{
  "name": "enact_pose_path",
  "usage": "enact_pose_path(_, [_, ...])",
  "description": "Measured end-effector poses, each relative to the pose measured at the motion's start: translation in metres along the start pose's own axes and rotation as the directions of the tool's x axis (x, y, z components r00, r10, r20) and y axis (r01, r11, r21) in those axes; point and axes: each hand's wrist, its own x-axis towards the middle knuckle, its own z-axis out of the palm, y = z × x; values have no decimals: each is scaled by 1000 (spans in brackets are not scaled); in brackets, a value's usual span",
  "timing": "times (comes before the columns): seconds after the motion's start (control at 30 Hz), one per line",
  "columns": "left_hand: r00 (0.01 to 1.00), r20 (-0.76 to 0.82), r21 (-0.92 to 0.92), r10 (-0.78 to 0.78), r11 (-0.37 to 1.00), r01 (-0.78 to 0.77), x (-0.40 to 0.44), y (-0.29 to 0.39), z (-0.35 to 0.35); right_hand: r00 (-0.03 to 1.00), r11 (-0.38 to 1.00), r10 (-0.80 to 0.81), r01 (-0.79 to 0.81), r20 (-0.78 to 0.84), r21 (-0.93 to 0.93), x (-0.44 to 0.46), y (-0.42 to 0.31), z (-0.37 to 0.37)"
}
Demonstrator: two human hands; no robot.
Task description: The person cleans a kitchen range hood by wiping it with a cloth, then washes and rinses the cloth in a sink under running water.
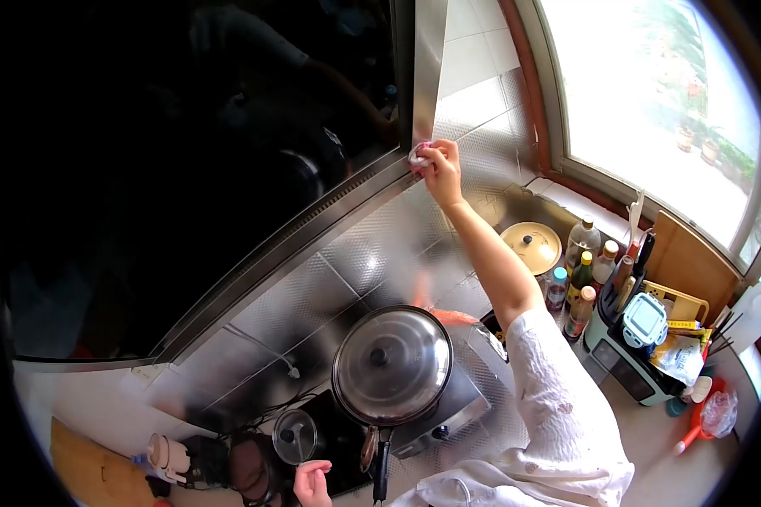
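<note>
My right hand (pixel 442 171) is closed around a crumpled pink-and-white cloth (pixel 419 157). It presses the cloth against the lower corner of the range hood's metal edge (pixel 404 169). My left hand (pixel 313 484) is low in the view, only partly visible, with its fingers loosely bent and nothing seen in them. Close by it lies a small round glass lid (pixel 296 436). To its right, a frying pan covered by a large steel-rimmed lid (pixel 391 363) sits on the stove, its black handle (pixel 381 473) pointing towards me.
The hood's dark glass panel (pixel 203 177) fills the upper left. Right of my arm stand a yellow lid (pixel 531 247), several bottles (pixel 582 262) and a knife holder. A cutting board (pixel 689 262) leans below the window (pixel 651 93). An orange-red patch (pixel 452 317) shows behind the pan.
</note>
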Motion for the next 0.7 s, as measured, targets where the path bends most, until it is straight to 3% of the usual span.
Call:
enact_pose_path(0.07, [1000, -27, 3, -1, 1000, 2, -1, -10, -4, 998, 993, -54, 57, 35, -100, 8, -2, -3])
enact_pose_path(0.1, [1000, -26, 5, -4, 1000, 4, -3, -15, -7, 999, 998, -52, 52, 8, -29, 24, -3, -6])
enact_pose_path(0.17, [999, -47, -29, -23, 999, 21, 1, -25, -10, 963, 982, -190, 182, -190, -60, 81, -22, -13])
enact_pose_path(0.27, [995, -80, -35, -53, 998, 51, 5, -18, -3, 884, 935, -345, 294, -315, -198, 162, -63, -29])
enact_pose_path(0.3, [995, -81, -30, -62, 998, 59, 8, -14, -1, 925, 982, -185, 187, -332, -29, 167, -62, -25])
enact_pose_path(0.43, [994, -67, 0, -87, 996, 87, 7, -8, 5, 898, 935, -293, 198, -328, -293, 96, -32, -8])
enact_pose_path(0.53, [999, -23, 11, -32, 999, 32, 0, -24, -2, 975, 995, 40, -60, -220, -83, -6, 12, 10])
enact_pose_path(0.57, [999, -32, 14, -30, 999, 30, -1, -25, -3, 974, 986, 159, -164, -163, -16, -26, 20, 12])
enact_pose_path(0.6, [999, -31, 11, -31, 999, 31, -3, -25, -5, 972, 986, 166, -169, -164, -5, -29, 20, 13])
enact_pose_path(0.67, [997, -52, 18, -48, 999, 49, -6, -24, -9, 907, 922, 386, -375, -168, 96, -37, 18, 19])
enact_pose_path(0.7, [997, -60, 23, -57, 998, 58, -6, -22, -9, 905, 918, 395, -383, -159, 102, -41, 13, 26])
